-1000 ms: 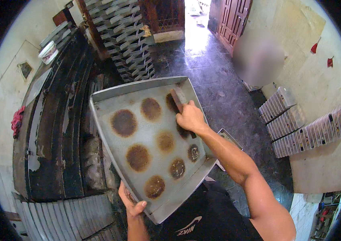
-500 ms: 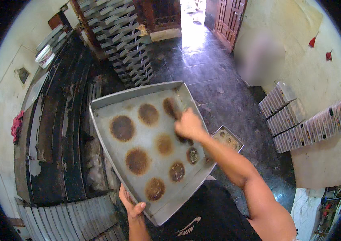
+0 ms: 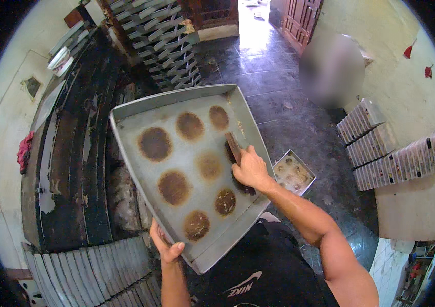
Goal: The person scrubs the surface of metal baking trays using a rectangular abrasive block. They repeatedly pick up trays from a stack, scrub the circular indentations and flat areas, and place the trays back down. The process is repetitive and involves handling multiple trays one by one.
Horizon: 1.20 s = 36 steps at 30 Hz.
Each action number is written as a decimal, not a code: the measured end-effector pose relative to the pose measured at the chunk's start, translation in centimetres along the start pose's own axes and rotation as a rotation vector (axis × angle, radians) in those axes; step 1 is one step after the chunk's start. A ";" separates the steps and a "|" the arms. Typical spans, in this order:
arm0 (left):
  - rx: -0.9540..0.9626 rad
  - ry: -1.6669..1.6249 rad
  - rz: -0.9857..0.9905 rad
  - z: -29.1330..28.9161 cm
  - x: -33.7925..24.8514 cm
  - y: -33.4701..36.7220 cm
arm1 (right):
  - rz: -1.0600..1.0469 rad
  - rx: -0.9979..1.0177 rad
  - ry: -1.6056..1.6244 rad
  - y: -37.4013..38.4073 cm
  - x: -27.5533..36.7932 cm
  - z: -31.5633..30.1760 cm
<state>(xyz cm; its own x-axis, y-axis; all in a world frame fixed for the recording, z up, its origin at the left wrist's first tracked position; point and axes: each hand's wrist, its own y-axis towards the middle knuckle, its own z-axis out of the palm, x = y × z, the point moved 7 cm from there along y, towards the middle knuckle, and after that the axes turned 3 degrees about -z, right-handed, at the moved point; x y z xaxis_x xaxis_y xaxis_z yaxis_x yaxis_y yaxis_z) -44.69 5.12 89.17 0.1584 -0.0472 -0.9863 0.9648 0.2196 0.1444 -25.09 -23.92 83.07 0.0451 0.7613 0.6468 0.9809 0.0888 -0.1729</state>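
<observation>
A deep grey metal baking tray (image 3: pixel 197 110) is held tilted in front of me, with several round brown burnt marks on its bottom. My left hand (image 3: pixel 166 246) grips its lower left rim, the thumb over the edge and the fingers behind the wall. My right hand (image 3: pixel 251 170) is closed around a narrow brown wooden-looking scraper (image 3: pixel 232 145), which lies against the tray's bottom along the right side. The scraper and hand partly cover a mark there. Pale crumbs show near the right wall and on the nearest marks.
A smaller tray (image 3: pixel 307 175) with crumbs sits low at the right. Many stacked metal trays (image 3: pixel 94 266) stand at lower left, beside a dark worn oven-like structure (image 3: pixel 74 169). A tall stack of metal pans (image 3: pixel 158 41) rises beyond. Clear packed boxes (image 3: pixel 401 162) line the right wall.
My right hand has drawn the scraper down the tray's right side, toward me, uncovering the far right mark. The tray has shifted slightly up in view.
</observation>
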 end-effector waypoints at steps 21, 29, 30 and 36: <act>-0.072 -0.339 -0.320 1.7 -0.9 1.9 | -0.994 0.252 -0.219 -4.2 11.8 -3.6; 0.015 -0.273 -0.273 2.1 -2.3 3.9 | -0.911 0.472 -0.130 -2.8 11.7 -3.3; 0.052 -0.245 -0.232 2.3 -2.2 4.2 | -0.900 0.431 -0.139 -2.7 11.8 -3.5; 0.060 -0.321 -0.335 3.1 -1.3 4.4 | -1.060 0.406 -0.155 -5.1 13.7 -3.2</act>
<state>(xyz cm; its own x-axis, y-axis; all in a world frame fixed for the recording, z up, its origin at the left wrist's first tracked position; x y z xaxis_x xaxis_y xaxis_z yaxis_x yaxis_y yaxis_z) -39.97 3.15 91.32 -0.1160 -0.4075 -0.9058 0.9829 0.0846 -0.1638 -28.84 -16.00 95.19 -0.8198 0.2482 0.5161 0.3767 0.9125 0.1596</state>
